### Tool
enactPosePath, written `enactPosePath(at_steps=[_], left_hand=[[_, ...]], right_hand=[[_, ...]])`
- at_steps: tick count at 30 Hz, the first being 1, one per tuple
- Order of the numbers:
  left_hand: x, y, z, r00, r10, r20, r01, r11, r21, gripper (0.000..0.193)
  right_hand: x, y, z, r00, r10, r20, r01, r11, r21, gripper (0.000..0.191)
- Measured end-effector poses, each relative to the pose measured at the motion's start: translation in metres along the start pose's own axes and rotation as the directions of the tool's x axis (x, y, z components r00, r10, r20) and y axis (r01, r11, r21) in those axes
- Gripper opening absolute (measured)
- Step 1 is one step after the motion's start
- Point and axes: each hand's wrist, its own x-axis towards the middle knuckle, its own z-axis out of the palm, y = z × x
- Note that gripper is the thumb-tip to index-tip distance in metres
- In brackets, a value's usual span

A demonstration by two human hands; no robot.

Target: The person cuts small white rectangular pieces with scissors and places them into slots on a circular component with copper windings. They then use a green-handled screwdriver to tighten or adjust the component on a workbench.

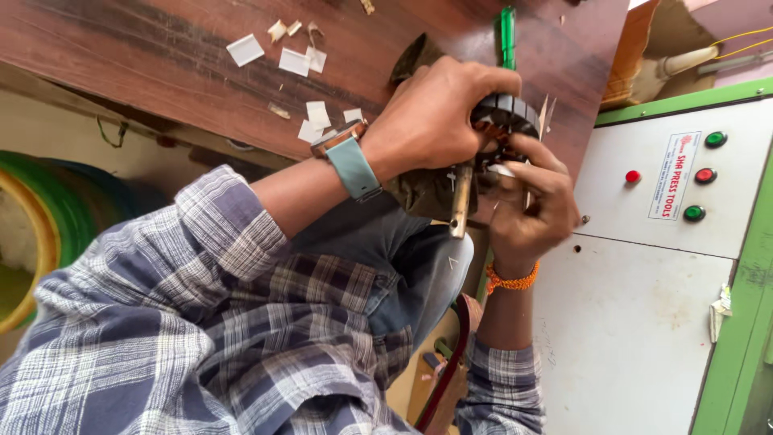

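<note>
My left hand (435, 113), with a grey-strapped watch on the wrist, is clasped over a motor armature (515, 113) with a dark slotted core and copper windings. The armature's brass-coloured shaft (460, 201) sticks out below the hand. My right hand (527, 201), with an orange thread on its wrist, reaches up against the core from below. Its fingers pinch a small white paper slip (503, 170) at the slots. Thin pale strips (546, 113) stand out of the core on the far side. A dark cloth (423, 193) hangs under the armature.
A green-handled tool (506, 36) lies on the brown wooden tabletop (161, 56) behind the armature, among several white paper slips (294, 61). A white control cabinet (644, 242) with red and green buttons and a green frame stands at the right. Green and yellow hoops (40, 225) sit at the left.
</note>
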Motion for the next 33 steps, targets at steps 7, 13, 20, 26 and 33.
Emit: enactPosePath(at_steps=[7, 13, 20, 26, 33], left_hand=[[-0.014, 0.003, 0.005, 0.997, 0.052, -0.048, -0.050, 0.998, 0.042, 0.023], [-0.017, 0.007, 0.015, 0.989, 0.112, -0.098, -0.102, 0.989, 0.102, 0.024], [-0.017, 0.006, 0.019, 0.990, 0.120, -0.073, -0.108, 0.982, 0.155, 0.027], [-0.015, 0.007, 0.020, 0.986, 0.161, -0.036, -0.152, 0.969, 0.195, 0.032], [-0.016, 0.010, 0.021, 0.983, 0.184, 0.003, -0.180, 0.958, 0.225, 0.035]], right_hand=[[0.007, 0.008, 0.009, 0.952, -0.037, -0.303, 0.003, 0.993, -0.114, 0.018], [0.007, 0.016, 0.006, 0.931, -0.284, -0.228, 0.230, 0.944, -0.237, 0.015], [0.010, 0.002, -0.011, 0.951, -0.307, -0.028, 0.291, 0.925, -0.244, 0.018], [0.021, -0.033, -0.038, 0.989, 0.031, 0.146, 0.003, 0.972, -0.233, 0.015], [0.026, -0.043, -0.048, 0.966, 0.133, 0.223, -0.073, 0.963, -0.260, 0.010]])
